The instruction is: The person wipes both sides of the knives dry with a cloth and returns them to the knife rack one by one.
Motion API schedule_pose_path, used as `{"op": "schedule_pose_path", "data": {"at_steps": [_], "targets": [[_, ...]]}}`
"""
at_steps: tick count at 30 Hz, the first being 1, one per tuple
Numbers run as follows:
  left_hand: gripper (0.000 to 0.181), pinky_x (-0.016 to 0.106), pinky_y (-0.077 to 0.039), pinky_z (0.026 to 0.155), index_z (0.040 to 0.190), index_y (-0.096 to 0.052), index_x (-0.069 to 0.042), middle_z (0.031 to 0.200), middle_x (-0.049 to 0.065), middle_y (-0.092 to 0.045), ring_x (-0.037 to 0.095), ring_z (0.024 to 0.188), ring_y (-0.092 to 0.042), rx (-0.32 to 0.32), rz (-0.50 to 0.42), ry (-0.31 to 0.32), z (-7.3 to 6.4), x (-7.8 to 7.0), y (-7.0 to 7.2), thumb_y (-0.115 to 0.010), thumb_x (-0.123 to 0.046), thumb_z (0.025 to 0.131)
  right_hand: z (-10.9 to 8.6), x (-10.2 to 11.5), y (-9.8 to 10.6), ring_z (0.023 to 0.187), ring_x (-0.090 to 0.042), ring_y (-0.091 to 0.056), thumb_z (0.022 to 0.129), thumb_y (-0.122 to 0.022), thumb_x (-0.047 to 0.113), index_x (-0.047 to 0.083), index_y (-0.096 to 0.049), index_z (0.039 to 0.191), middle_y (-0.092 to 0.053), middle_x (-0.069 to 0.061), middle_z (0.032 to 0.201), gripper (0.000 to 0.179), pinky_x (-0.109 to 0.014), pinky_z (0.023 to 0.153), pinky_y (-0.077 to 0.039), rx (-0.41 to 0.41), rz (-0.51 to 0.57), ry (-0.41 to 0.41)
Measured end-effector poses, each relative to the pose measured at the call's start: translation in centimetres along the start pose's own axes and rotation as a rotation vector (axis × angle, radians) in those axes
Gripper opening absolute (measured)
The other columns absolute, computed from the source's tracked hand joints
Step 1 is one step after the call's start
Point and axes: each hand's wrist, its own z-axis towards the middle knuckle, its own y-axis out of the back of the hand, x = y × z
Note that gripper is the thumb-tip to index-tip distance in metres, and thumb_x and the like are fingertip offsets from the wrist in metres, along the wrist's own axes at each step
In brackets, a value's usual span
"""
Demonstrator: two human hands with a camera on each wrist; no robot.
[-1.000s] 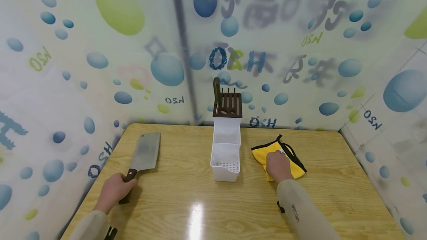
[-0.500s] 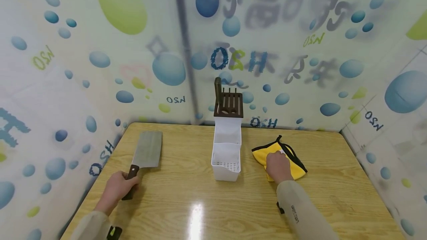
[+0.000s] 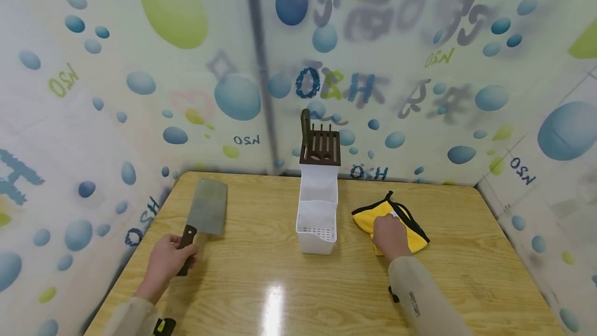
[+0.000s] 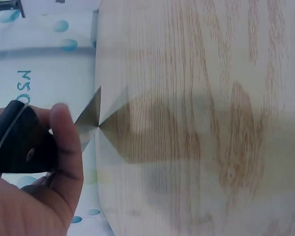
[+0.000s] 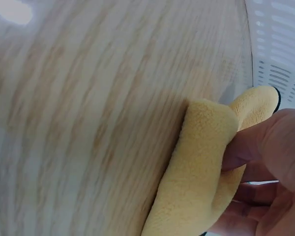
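Note:
My left hand grips the dark handle of a cleaver on the table's left side. The broad metal blade points away from me. In the left wrist view, fingers curl round the riveted handle, and the blade shows nearly edge-on beside a shadow on the wood. To the right, my right hand holds a bunched yellow cloth with black edging and a black loop. Seen from the right wrist, thumb and fingers pinch a fold of the fluffy cloth, which rests on the table; some fingertips are hidden.
Between the hands, a white tiered rack with a perforated front tray stands on the wooden table. Its brown slotted top bears an upright dark handle. Patterned walls enclose the table's back and sides.
My left hand has moved slightly forward and to the right with the cleaver, and the blade has tilted a little. The right hand and yellow cloth have stayed almost still.

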Motion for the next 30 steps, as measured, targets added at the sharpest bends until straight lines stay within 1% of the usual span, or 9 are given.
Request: {"op": "schedule_pose_path", "data": {"at_steps": [4,8,10,12,15,17,24,27,30], "targets": [[0.045,0.035,-0.058,0.059,0.12,-0.043,0.014,0.084,0.016,-0.072,0.019,0.063,-0.07,-0.041,0.048,-0.014,-0.3,-0.3,-0.1,-0.067,-0.013,0.092,-0.2,-0.7,0.0,0.066,-0.027,-0.062,0.092,-0.071,0.006,-0.002,-0.067,0.076,-0.062,-0.015,0.075,0.018,-0.045,0.063,-0.058,0.006,0.029,-0.005],[0.047,0.032,-0.056,0.06,0.122,-0.049,0.015,0.084,0.012,-0.073,0.018,0.063,-0.069,-0.065,0.1,-0.027,-0.3,-0.3,-0.2,-0.067,-0.016,0.092,-0.6,-1.6,0.4,0.067,-0.025,-0.059,0.095,-0.061,0.002,-0.004,-0.066,0.082,-0.063,-0.017,0.079,0.016,-0.046,0.067,-0.056,0.035,0.137,-0.068],[0.047,0.031,-0.055,0.06,0.124,-0.052,0.015,0.083,0.01,-0.074,0.019,0.064,-0.07,-0.067,0.109,-0.027,-0.3,-0.4,-0.2,-0.068,-0.017,0.093,-0.8,-2.1,0.7,0.072,-0.028,-0.061,0.095,-0.059,0.002,-0.007,-0.07,0.092,-0.068,-0.022,0.089,0.014,-0.048,0.072,-0.055,0.025,0.199,-0.09],[0.047,0.031,-0.054,0.059,0.125,-0.054,0.015,0.082,0.01,-0.074,0.02,0.065,-0.069,-0.065,0.105,-0.025,-0.4,-0.4,-0.4,-0.068,-0.017,0.094,-0.9,-2.5,1.0,0.085,-0.037,-0.066,0.094,-0.059,0.002,-0.01,-0.071,0.11,-0.07,-0.029,0.105,0.024,-0.053,0.082,-0.055,0.019,0.261,-0.112],[0.046,0.033,-0.054,0.057,0.127,-0.056,0.015,0.081,0.011,-0.074,0.021,0.064,-0.069,-0.06,0.075,-0.028,-0.5,-0.5,-0.7,-0.07,-0.017,0.095,-1.2,-3.0,1.4,0.107,-0.046,-0.064,0.095,-0.059,0.005,-0.016,-0.06,0.131,-0.062,-0.035,0.128,0.042,-0.058,0.094,-0.051,0.01,0.342,-0.134],[0.045,0.033,-0.054,0.055,0.126,-0.058,0.014,0.081,0.011,-0.074,0.021,0.063,-0.068,-0.056,0.046,-0.036,-0.8,-0.6,-1.0,-0.071,-0.017,0.096,-1.3,-3.3,1.6,0.114,-0.048,-0.061,0.096,-0.058,0.007,-0.016,-0.053,0.138,-0.058,-0.036,0.134,0.048,-0.06,0.098,-0.049,0.023,0.396,-0.159],[0.044,0.033,-0.054,0.056,0.121,-0.064,0.007,0.078,0.007,-0.073,0.022,0.063,-0.067,-0.04,-0.061,-0.063,-2.3,-1.8,-2.1,-0.072,-0.03,0.099,-2.1,-4.0,2.8,0.087,-0.034,-0.062,0.094,-0.057,0.009,-0.014,-0.057,0.12,-0.066,-0.031,0.109,0.035,-0.051,0.08,-0.054,-0.016,0.539,-0.186],[0.044,0.033,-0.055,0.056,0.119,-0.065,0.007,0.077,0.006,-0.072,0.023,0.062,-0.067,-0.039,-0.103,-0.08,-3.0,-2.5,-2.5,-0.071,-0.032,0.1,-2.2,-4.1,3.0,0.083,-0.033,-0.061,0.093,-0.058,0.009,-0.013,-0.058,0.115,-0.066,-0.029,0.104,0.031,-0.049,0.076,-0.054,-0.042,0.556,-0.188],[0.041,0.033,-0.055,0.055,0.117,-0.066,0.007,0.075,0.006,-0.071,0.023,0.06,-0.066,-0.045,-0.123,-0.113,-3.6,-3.2,-3.1,-0.069,-0.031,0.101,-2.3,-4.0,3.4,0.087,-0.036,-0.063,0.092,-0.059,0.009,-0.014,-0.058,0.115,-0.066,-0.03,0.105,0.032,-0.052,0.079,-0.055,-0.073,0.568,-0.182]]}}
